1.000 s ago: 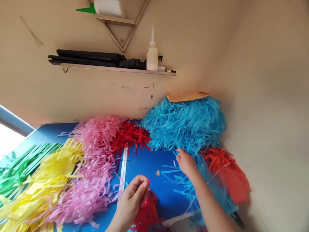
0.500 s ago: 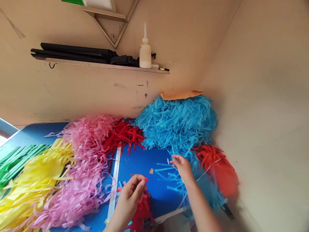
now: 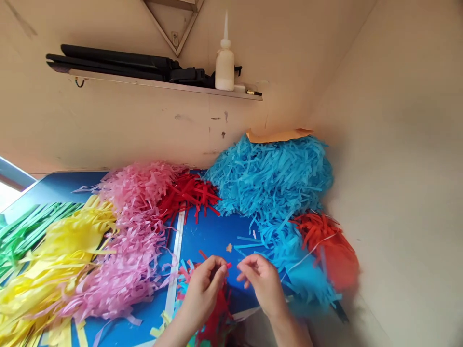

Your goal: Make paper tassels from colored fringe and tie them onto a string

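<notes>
My left hand (image 3: pixel 204 289) is low in the middle, its fingers pinched on the top of a bundle of red paper strips (image 3: pixel 217 315) that hangs below it. My right hand (image 3: pixel 262 284) is just to the right, fingers curled towards the left hand's fingertips; whether it holds anything is unclear. Both hover over a blue table (image 3: pixel 213 236). A big heap of light blue paper strips (image 3: pixel 271 176) lies behind the right hand.
Heaps of shredded paper lie on the table: orange-red (image 3: pixel 331 248) at right, dark red (image 3: pixel 188 193), pink (image 3: pixel 132 231), yellow (image 3: pixel 54 265) and green (image 3: pixel 21 231) at left. A wall shelf (image 3: pixel 162 86) carries a white glue bottle (image 3: pixel 224 60) and black folded gear. Walls close in behind and right.
My right hand has drawn back from the light blue strips, moving left and down until it meets the left hand. The left hand has stayed pinched on the red strips.
</notes>
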A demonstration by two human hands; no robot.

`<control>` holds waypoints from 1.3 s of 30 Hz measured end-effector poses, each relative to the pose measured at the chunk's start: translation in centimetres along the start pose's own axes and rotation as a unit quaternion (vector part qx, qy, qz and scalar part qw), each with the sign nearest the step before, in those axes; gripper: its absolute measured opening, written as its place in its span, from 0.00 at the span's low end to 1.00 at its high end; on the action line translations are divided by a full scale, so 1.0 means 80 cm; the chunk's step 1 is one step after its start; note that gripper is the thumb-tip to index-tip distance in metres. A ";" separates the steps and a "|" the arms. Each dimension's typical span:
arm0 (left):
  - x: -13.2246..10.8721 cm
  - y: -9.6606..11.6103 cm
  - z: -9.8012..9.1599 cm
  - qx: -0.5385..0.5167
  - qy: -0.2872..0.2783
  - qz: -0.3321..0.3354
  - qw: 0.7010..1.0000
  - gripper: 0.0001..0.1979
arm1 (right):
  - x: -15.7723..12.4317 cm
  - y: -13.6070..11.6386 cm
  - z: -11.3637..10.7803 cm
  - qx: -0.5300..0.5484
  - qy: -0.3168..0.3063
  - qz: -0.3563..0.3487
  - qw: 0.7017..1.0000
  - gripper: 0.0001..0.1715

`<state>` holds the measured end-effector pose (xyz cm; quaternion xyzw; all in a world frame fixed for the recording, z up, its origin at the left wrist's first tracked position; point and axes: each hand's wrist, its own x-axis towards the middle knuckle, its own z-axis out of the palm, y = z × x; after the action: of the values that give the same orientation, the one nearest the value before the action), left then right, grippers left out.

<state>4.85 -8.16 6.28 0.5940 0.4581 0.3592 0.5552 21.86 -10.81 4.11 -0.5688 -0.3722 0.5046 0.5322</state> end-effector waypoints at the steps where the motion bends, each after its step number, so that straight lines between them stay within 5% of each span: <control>1: -0.002 0.001 0.002 0.025 0.007 0.013 1.000 0.16 | -0.004 -0.003 0.008 0.013 -0.027 0.002 1.000 0.19; 5: -0.007 0.002 0.009 0.082 0.038 0.042 0.995 0.14 | -0.008 0.000 0.018 0.074 -0.054 0.010 0.996 0.18; 18: -0.008 0.011 0.011 0.146 0.023 0.065 0.987 0.14 | -0.016 0.018 0.022 0.058 0.058 -0.045 0.996 0.14; 24: -0.010 0.010 0.008 0.198 0.010 0.118 0.973 0.11 | -0.021 0.005 0.018 -0.083 0.037 -0.155 0.984 0.09; 30: -0.014 0.010 0.005 0.148 0.000 0.082 0.986 0.03 | -0.026 0.009 0.024 -0.051 0.040 -0.137 0.988 0.10; 39: -0.012 0.010 -0.005 0.207 -0.047 0.117 0.970 0.10 | -0.018 -0.003 0.003 -0.099 -0.043 -0.144 0.984 0.06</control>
<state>4.26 -8.85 7.19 0.7614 0.4236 0.2909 0.3952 21.36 -12.12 4.63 -0.5372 -0.5209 0.4069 0.5239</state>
